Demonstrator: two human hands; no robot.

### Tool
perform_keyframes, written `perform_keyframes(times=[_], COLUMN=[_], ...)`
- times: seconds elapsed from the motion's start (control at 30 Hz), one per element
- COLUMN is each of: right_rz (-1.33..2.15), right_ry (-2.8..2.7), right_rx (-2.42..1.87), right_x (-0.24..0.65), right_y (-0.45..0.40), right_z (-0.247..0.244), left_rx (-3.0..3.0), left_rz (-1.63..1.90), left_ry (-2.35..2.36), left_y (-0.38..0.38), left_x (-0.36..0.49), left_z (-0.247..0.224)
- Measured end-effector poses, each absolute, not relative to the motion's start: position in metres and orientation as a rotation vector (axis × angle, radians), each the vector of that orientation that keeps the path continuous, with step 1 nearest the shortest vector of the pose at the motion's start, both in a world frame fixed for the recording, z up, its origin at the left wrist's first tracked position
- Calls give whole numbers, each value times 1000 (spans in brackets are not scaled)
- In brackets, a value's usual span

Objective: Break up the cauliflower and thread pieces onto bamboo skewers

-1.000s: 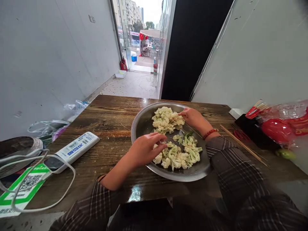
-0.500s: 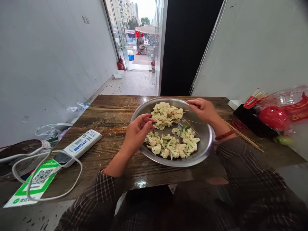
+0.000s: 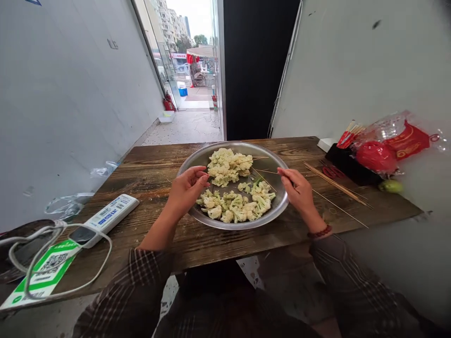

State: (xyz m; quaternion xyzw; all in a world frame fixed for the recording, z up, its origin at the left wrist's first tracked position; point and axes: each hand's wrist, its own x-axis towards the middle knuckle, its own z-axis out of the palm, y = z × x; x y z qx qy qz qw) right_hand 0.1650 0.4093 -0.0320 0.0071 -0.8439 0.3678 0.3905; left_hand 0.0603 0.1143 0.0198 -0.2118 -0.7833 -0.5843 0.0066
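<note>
A wide metal bowl stands on the wooden table. Cauliflower threaded on thin skewers lies at its back left, loose cauliflower pieces near its front. My left hand hovers at the bowl's left rim, fingers loosely curled and thumb a little apart, with nothing visible between them. At the right rim, my right hand pinches a thin wooden skewer. One end of it points left over the bowl; the other reaches back right across the table. Other skewers rest inside the bowl.
Right of the bowl lie a bundle of bare skewers, red-handled scissors and a black box with red packaging. On the left are a white power strip, a looped cable and a green-and-white QR card.
The view has shifted, so the table scene sits further left. My right hand has moved from over the bowl's back right to its right rim, and a long skewer now shows in it.
</note>
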Motion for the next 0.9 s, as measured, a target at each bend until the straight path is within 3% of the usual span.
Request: perform_keyframes(times=[0.33, 0.6, 0.9], right_rz=[1039, 458, 197], right_ry=[-1894, -2641, -2658], right_rx=[-646, -758, -788], right_x=[171, 184, 186], right_y=[536, 570, 568], right_z=[-93, -111, -128], left_rx=[-707, -707, -650], left_rz=[-1572, -1513, -1594], left_ry=[-2623, -2633, -2558], left_y=[117, 119, 121], left_x=[54, 59, 63], left_z=[21, 23, 18])
